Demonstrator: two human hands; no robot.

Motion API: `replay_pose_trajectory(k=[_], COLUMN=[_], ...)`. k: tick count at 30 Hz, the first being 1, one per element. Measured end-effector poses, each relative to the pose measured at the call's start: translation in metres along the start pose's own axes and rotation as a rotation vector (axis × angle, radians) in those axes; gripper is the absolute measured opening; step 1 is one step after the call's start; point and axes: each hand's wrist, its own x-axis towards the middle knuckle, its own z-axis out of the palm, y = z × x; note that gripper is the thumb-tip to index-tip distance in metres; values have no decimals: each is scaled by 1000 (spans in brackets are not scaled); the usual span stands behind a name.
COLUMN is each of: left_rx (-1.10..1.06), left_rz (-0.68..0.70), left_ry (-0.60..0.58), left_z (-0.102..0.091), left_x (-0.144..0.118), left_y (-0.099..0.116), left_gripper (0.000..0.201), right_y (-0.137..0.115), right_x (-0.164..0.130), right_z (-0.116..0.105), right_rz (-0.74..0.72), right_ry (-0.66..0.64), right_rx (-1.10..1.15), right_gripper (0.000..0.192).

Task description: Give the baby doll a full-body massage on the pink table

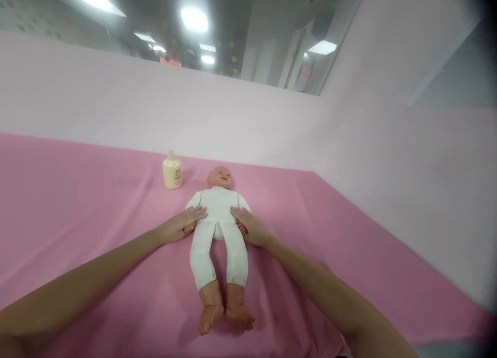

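Note:
A baby doll (219,205) with a white cloth body lies on its back, its head toward the wall and its bare feet toward me. My left hand (182,223) rests on the doll's side at the waist, over one arm, with the fingers stretched out. On the opposite side of the waist lies my right hand (249,225), its fingers also extended onto the white cloth. Both of the doll's small hands peek out beneath my palms. Neither of my hands is closed around anything.
A pale yellow pump-type bottle (172,172) stands left of the doll's head. The pink sheet (116,202) beneath has soft folds. Behind it rises a white wall (135,109) with a window or mirror (233,37) above; another wall (407,166) borders the right side.

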Motion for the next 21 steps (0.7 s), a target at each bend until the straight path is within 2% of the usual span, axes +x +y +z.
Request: replay_pose_trajectory(k=[5, 8, 10, 12, 13, 17, 19, 21], left_rx=[-40, -165, -283, -371, -388, -301, -222, -177], left_rz=[-6, -62, -160, -301, -379, -684, -793, -856], left_ry=[23, 76, 107, 160, 213, 555, 620, 613], left_z=[0, -5, -12, -21, -24, -29, -25, -18], left_x=[2, 8, 18, 37, 50, 109, 133, 148], left_y=[-1, 4, 6, 4, 1, -27, -45, -61], left_gripper=[47, 39, 30, 22, 20, 27, 32, 34], right_y=[-2, 0, 5, 13, 18, 44, 56, 68], right_x=[3, 13, 28, 51, 64, 115, 134, 146], right_z=[0, -5, -10, -17, -19, -25, -24, -21], right_rz=[48, 214, 392, 590, 642, 752, 818, 891], right_ry=[53, 112, 174, 282, 324, 464, 505, 509], right_rx=[60, 191, 332, 452, 462, 433, 398, 344], right_gripper=[68, 50, 36, 25, 25, 37, 44, 46])
